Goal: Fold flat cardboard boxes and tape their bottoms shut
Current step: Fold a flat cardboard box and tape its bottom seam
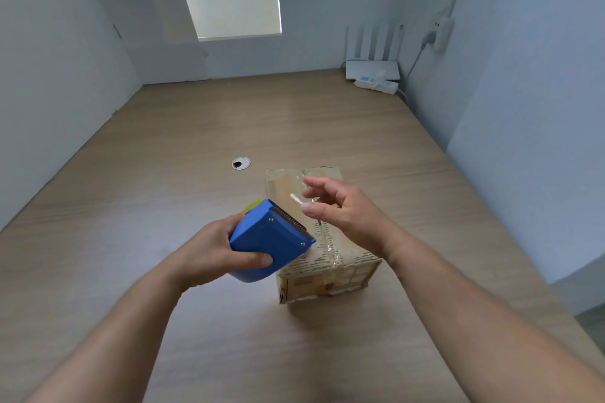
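A small brown cardboard box [350, 267] stands on the wooden table [196, 147] with its taped side up. My left hand [209, 252] grips a blue tape dispenser [270, 237] just left of the box, its toothed blade facing the box. A strip of clear tape [288, 186] runs from the dispenser up over the box's far edge. My right hand [343, 209] hovers above the box and pinches this tape between thumb and fingers. More clear tape lies wrinkled along the box's middle seam.
Flat white cardboard sheets [147, 26] lean against the wall at the back left. A white router [373, 69] and a power strip [376, 85] sit in the far right corner. A round cable grommet [241, 163] lies in the table behind the box.
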Motion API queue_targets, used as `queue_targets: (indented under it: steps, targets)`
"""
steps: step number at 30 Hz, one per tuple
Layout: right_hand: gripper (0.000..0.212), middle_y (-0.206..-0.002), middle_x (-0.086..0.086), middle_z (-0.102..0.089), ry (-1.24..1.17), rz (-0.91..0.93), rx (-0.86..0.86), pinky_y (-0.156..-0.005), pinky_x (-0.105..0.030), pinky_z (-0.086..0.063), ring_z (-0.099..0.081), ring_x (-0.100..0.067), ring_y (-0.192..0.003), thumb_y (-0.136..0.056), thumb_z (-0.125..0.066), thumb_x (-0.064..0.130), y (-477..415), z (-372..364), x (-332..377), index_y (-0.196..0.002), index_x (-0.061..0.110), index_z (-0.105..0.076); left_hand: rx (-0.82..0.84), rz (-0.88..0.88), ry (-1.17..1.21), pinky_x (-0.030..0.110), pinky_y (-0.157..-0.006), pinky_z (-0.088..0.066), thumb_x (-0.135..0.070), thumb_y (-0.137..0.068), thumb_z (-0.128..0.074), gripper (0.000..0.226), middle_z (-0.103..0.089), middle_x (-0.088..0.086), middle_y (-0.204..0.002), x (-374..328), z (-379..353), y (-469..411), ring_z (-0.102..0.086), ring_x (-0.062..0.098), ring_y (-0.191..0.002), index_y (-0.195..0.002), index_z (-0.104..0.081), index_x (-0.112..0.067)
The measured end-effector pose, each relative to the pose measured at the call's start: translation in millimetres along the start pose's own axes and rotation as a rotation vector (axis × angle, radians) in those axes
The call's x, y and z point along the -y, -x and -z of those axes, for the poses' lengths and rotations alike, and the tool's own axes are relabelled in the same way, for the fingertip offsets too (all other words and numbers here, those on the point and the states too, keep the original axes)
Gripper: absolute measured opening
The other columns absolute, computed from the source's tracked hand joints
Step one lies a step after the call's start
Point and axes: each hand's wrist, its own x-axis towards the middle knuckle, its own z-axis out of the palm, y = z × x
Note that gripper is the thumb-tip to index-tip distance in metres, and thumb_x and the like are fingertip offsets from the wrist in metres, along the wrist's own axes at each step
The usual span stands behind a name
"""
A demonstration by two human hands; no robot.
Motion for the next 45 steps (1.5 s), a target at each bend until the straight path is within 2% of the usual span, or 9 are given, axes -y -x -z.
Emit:
queue_targets:
  steps: [4,7,10,14,18,23,31,38,45]
  targets:
    - [0.037,-0.104,-0.001,-0.063,-0.096,-0.085,0.047,-0.073,-0.01,-0.046,-0.059,-0.001,-0.084,-0.087,-0.065,0.013,-1,2,-1,-0.123,0.011,-0.058,0.058,0.013,-0.018,0.012,-0.061,-0.048,-0.037,-0.06,-0.077,0.048,-0.069,-0.017,-0.09,0,-1,-2,-0.066,0.003,-0.081,-0.104,-0.061,-0.031]
    - [0.005,-0.075,-0.001,-0.061,-0.131,-0.014,0.006,-0.067,-0.016,-0.047,-0.054,-0.003,-0.065,-0.086,-0.063,0.0,1,4,-2,-0.088,0.004,-0.066,0.083,0.018,-0.035,0.014,-0.063,-0.049,-0.042,-0.059,-0.077,0.05,-0.069,-0.016,-0.092,0,-1,-1,-0.066,0.005,-0.082,-0.105,-0.061,-0.031]
    - [0.017,-0.069,0.001,-0.059,-0.055,0.053,-0.075,-0.066,-0.02,-0.046,-0.052,-0.005,-0.064,-0.086,-0.064,0.0,1,-2,-2,-0.075,0.012,-0.062,0.082,0.039,-0.051,0.017,-0.066,-0.05,-0.055,-0.052,-0.076,0.057,-0.07,-0.015,-0.093,-1,0,-2,-0.067,0.006,-0.082,-0.103,-0.062,-0.034]
    - [0.014,-0.073,0.002,-0.061,0.109,0.061,-0.198,-0.071,-0.03,-0.049,-0.056,-0.012,-0.071,-0.088,-0.064,0.011,1,-5,-10,-0.076,0.018,-0.062,0.049,0.066,-0.107,0.016,-0.062,-0.049,-0.072,-0.049,-0.068,0.063,-0.07,-0.019,-0.089,-6,-1,-4,-0.066,0.002,-0.076,-0.099,-0.064,-0.035]
    - [0.019,-0.064,0.008,-0.055,0.108,-0.014,-0.257,-0.058,-0.018,-0.042,-0.047,0.001,-0.056,-0.089,-0.063,0.014,12,-13,-30,-0.071,0.019,-0.058,0.033,0.124,-0.19,0.014,-0.054,-0.044,-0.076,-0.05,-0.066,0.06,-0.07,-0.016,-0.078,-11,-3,-1,-0.064,0.001,-0.064,-0.087,-0.067,-0.029]
    - [0.023,-0.053,0.009,-0.055,0.001,-0.152,-0.532,-0.047,-0.013,-0.039,-0.045,-0.001,-0.043,-0.088,-0.064,0.009,41,28,-60,-0.067,0.019,-0.06,0.07,0.308,-0.22,0.03,-0.066,-0.043,-0.086,-0.031,-0.068,0.081,-0.073,0.001,-0.077,7,39,32,-0.07,0.017,-0.069,-0.081,-0.072,-0.022]
    - [0.021,-0.056,0.006,-0.055,0.067,-0.245,-0.508,-0.055,-0.024,-0.04,-0.046,-0.008,-0.049,-0.085,-0.066,0.013,52,1,-71,-0.065,0.017,-0.06,0.093,0.494,-0.291,0.038,-0.075,-0.048,-0.089,-0.026,-0.068,0.096,-0.073,0.004,-0.076,36,50,50,-0.071,0.026,-0.073,-0.085,-0.072,-0.013]
    - [0.022,-0.053,0.009,-0.052,0.117,-0.289,-0.636,-0.052,-0.024,-0.035,-0.045,-0.007,-0.05,-0.086,-0.063,0.014,60,7,-86,-0.064,0.02,-0.058,0.127,0.494,-0.302,0.026,-0.062,-0.043,-0.081,-0.031,-0.066,0.082,-0.072,-0.004,-0.07,28,28,38,-0.068,0.011,-0.06,-0.081,-0.071,-0.017]
    - [0.021,-0.06,0.01,-0.055,0.176,-0.318,-0.625,-0.052,-0.021,-0.034,-0.046,-0.003,-0.055,-0.085,-0.062,0.014,53,11,-94,-0.066,0.019,-0.058,0.162,0.524,-0.362,0.035,-0.08,-0.051,-0.081,-0.03,-0.065,0.086,-0.074,0.0,-0.08,29,24,18,-0.071,0.019,-0.076,-0.087,-0.072,-0.016]
